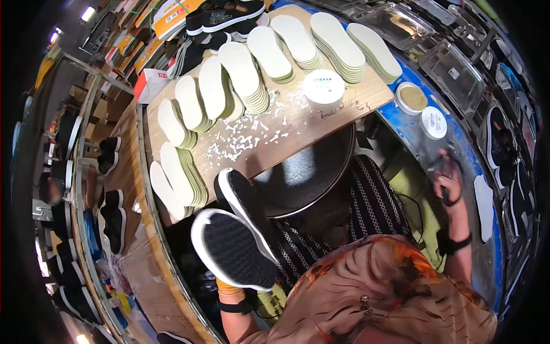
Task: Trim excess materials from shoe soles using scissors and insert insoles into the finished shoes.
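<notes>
1. The left hand (229,286), mostly hidden under it, grips a black shoe (234,247) sole-up, below the front edge of the table (286,135), probably so the white-rimmed sole can be checked.
2. The right hand (448,184) is closed around a small dark thing, too blurred to name, near two round tubs (423,110).
3. White insole stacks (240,77) lie in rows along the table's far edge, within easy reach.

Black shoe (232,249) — white-edged sole up, tilted, held low left.
</notes>
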### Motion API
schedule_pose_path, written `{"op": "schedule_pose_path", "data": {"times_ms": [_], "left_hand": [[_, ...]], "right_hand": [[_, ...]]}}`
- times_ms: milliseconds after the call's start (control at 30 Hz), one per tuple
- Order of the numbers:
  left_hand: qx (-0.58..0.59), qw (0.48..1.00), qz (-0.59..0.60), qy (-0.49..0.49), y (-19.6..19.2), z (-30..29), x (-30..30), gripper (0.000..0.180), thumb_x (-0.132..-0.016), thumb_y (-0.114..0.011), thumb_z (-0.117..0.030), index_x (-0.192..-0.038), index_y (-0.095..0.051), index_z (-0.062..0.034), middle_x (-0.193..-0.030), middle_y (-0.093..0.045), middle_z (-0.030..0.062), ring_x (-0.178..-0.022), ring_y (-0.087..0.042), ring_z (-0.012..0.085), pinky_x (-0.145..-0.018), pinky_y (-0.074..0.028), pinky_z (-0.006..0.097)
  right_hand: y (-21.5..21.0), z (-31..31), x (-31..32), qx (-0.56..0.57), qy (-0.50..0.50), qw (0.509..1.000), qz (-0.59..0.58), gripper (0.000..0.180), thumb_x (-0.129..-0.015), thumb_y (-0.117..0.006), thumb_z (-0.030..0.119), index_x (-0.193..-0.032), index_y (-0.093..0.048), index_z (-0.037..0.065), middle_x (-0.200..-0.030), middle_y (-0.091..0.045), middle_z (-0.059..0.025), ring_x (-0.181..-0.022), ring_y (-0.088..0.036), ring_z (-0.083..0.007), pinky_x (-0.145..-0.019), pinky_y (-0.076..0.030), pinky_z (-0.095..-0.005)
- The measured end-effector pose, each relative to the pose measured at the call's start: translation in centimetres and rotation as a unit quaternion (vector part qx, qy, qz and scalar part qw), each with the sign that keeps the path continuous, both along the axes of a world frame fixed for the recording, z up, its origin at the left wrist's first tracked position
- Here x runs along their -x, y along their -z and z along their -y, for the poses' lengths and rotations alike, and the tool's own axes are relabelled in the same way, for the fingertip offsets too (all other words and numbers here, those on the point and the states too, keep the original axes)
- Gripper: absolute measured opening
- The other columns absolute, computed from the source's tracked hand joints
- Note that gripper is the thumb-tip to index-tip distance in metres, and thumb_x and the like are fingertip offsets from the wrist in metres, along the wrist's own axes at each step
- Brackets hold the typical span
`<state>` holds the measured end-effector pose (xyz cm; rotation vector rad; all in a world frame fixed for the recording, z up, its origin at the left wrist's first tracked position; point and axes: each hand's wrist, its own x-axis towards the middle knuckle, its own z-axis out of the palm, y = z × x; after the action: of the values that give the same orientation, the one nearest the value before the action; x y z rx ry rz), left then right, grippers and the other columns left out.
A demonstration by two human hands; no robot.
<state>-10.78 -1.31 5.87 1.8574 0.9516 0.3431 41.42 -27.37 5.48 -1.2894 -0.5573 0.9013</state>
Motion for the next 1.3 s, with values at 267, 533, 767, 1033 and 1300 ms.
{"op": "schedule_pose_path", "data": {"times_ms": [267, 533, 767, 1033, 1300], "left_hand": [[0.079, 0.996, 0.031, -0.025, 1.3, 3.5, 1.1, 0.03, -0.081, -0.057, -0.009, -0.109, -0.06, -0.0004, -0.096, -0.066, 0.0099, -0.088, -0.063, 0.0237, -0.082, -0.048, 0.034], [0.113, 0.992, 0.036, -0.039, 1.9, 4.1, 0.8, 0.028, -0.081, -0.057, -0.009, -0.108, -0.06, 0.0, -0.094, -0.066, 0.0112, -0.086, -0.063, 0.025, -0.08, -0.048, 0.035], [0.146, 0.988, 0.036, -0.026, 2.5, 3.6, -1.7, 0.027, -0.081, -0.057, -0.01, -0.106, -0.06, 0.0003, -0.092, -0.065, 0.0124, -0.084, -0.063, 0.0262, -0.078, -0.048, 0.037], [0.168, 0.985, 0.047, -0.022, 2.9, 2.1, -5.7, 0.025, -0.082, -0.058, -0.01, -0.105, -0.061, 0.0007, -0.091, -0.065, 0.0137, -0.082, -0.063, 0.0276, -0.077, -0.048, 0.038], [0.181, 0.98, 0.042, -0.072, 2.6, 1.9, -6.2, 0.024, -0.082, -0.058, -0.01, -0.103, -0.061, 0.0011, -0.089, -0.065, 0.015, -0.08, -0.063, 0.0289, -0.075, -0.048, 0.04]], "right_hand": [[-3.0, -19.3, 17.6, 0.031, -0.36, 0.888, 0.285, 0.05, -0.079, -0.069, 0.029, -0.118, -0.049, 0.006, -0.096, -0.061, -0.0092, -0.087, -0.061, -0.0191, -0.075, -0.048, -0.0301], [-2.5, -21.4, 21.1, 0.03, -0.288, 0.845, 0.45, 0.061, -0.071, -0.073, 0.04, -0.119, -0.053, 0.009, -0.087, -0.06, -0.0134, -0.077, -0.06, -0.0303, -0.069, -0.048, -0.0346], [-2.3, -19.7, 20.2, 0.102, -0.345, 0.884, 0.298, 0.058, -0.075, -0.07, 0.04, -0.119, -0.051, 0.009, -0.095, -0.063, -0.0154, -0.086, -0.061, -0.0357, -0.076, -0.049, -0.0382], [-3.7, -18.6, 19.5, 0.012, -0.266, 0.879, 0.394, 0.047, -0.074, -0.071, 0.036, -0.109, -0.055, 0.008, -0.085, -0.062, -0.0138, -0.077, -0.061, -0.0335, -0.066, -0.049, -0.0404], [-1.3, -13.1, 10.2, 0.083, -0.074, 0.896, 0.43, 0.042, -0.076, -0.071, 0.026, -0.11, -0.059, 0.005, -0.091, -0.065, -0.0156, -0.082, -0.063, -0.0302, -0.07, -0.049, -0.035]]}}
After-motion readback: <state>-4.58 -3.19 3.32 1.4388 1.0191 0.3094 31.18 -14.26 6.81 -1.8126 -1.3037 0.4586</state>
